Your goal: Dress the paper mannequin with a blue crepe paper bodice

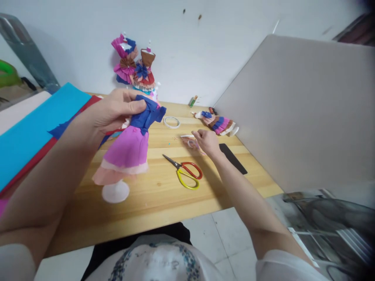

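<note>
My left hand [120,109] pinches the blue top of a small paper dress [127,150], whose skirt is pink, white and peach. The dress is on a mannequin with a white round base [115,191], tilted over the table. To the right, my right hand [206,141] is closed above a small clear packet [191,143]; what its fingers hold, if anything, is too small to tell. Scissors [183,169] with one red and one yellow handle lie partly open between and below my hands. A roll of white tape [171,122] lies flat beyond them.
Blue, red and pale paper sheets [43,121] cover the table's left. Dressed mannequins [145,70] stand by the wall; another dressed one [218,123] lies at the back right. A black flat object [233,158] is beside my right forearm, near a grey partition [299,113].
</note>
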The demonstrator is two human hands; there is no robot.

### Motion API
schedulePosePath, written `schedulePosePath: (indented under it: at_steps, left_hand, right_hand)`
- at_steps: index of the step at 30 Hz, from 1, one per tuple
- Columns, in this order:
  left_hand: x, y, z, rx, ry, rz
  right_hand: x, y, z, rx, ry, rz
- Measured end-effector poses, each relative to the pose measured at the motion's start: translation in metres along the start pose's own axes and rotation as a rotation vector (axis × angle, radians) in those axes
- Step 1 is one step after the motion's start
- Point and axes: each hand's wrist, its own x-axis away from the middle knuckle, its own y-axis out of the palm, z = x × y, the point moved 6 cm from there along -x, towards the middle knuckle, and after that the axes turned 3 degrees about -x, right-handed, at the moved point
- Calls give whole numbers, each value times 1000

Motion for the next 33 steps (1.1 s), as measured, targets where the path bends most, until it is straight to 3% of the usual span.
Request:
schedulePosePath:
  at_steps: [5,10,15,20,24,29,33]
  left_hand:
    - [-15,-16,-3,-93,188,132]
    - [-12,-6,8,-117,337,193]
    - [-10,0,19,-175,467,153]
    - [-11,-5,11,-327,425,165]
    - [-8,-4,9,-429,377,203]
    - [-3,-2,15,-510,401,228]
    - [-1,-4,20,-664,411,268]
  right_hand:
    - [-12,10,10,-72,-8,-23]
    - [-22,15,15,-82,-8,-4]
    - [-23,14,5,-101,-95,20]
    - [-13,-5,-37,-227,-201,84]
    - [7,-37,-88,-708,-374,169]
    - [25,-68,-140,-995,-563,118]
    - [18,-65,-159,-1069,-615,15]
